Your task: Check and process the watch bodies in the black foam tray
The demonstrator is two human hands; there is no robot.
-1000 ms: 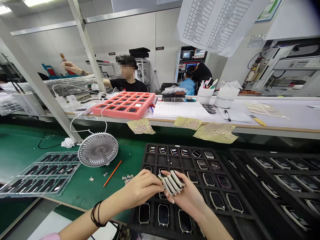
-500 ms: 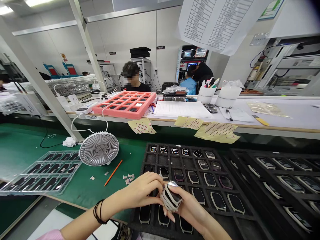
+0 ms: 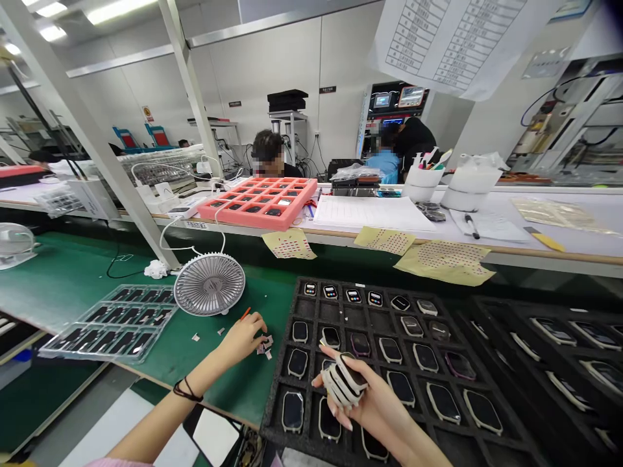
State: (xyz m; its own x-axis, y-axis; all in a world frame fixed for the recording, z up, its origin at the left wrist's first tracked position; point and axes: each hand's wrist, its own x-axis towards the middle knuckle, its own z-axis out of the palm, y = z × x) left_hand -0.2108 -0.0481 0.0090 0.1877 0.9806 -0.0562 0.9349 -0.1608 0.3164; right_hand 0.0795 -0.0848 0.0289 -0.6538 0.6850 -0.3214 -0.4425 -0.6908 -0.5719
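Note:
My right hand [image 3: 360, 399] holds a fanned stack of several smartwatch bodies [image 3: 343, 381] above the near part of a black compartment tray [image 3: 311, 438]. My left hand [image 3: 243, 336] reaches out to the left of that tray, fingers pinched over a small pile of grey and white bits [image 3: 265, 344] on the green mat [image 3: 233, 383]. Whether a bit sits between the fingertips is too small to tell. The tray's pockets hold several watch bodies, some with lit screens [image 3: 329, 291] in the far row.
A small grey fan [image 3: 209, 284] lies on the mat, an orange pencil [image 3: 244, 313] beside it. A clear blister tray [image 3: 109, 322] sits at the left, another black tray [image 3: 559, 337] at the right. A pink tray [image 3: 263, 203], papers and cups stand on the shelf. Other people work behind.
My left hand left the stack in my right hand and moved left to the pile of small bits. My right hand still holds the watch bodies. The view turned left.

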